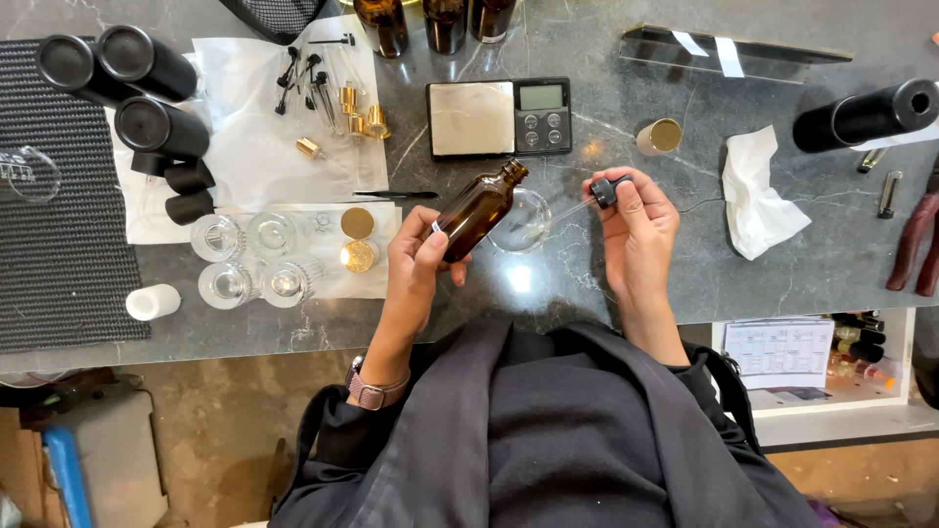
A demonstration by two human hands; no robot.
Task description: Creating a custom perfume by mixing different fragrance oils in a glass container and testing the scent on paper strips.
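My left hand [416, 259] grips a small amber glass bottle [476, 208], tilted with its open neck pointing up and to the right. My right hand [638, 230] pinches the black bulb of a glass dropper [585, 200]. The dropper's clear tube slants down to the left, over a small clear glass dish [523, 223] on the dark stone counter [685, 284]. The dish lies between my two hands, just right of the bottle.
A small digital scale [499, 117] sits behind the dish. Gold cap [658, 137], crumpled tissue [755, 191], black tube [866, 114] and red-handled pliers [915, 244] lie right. Left are clear glass jars [245, 259], gold lids [357, 240], black cylinders [147, 93], droppers on white paper [323, 83].
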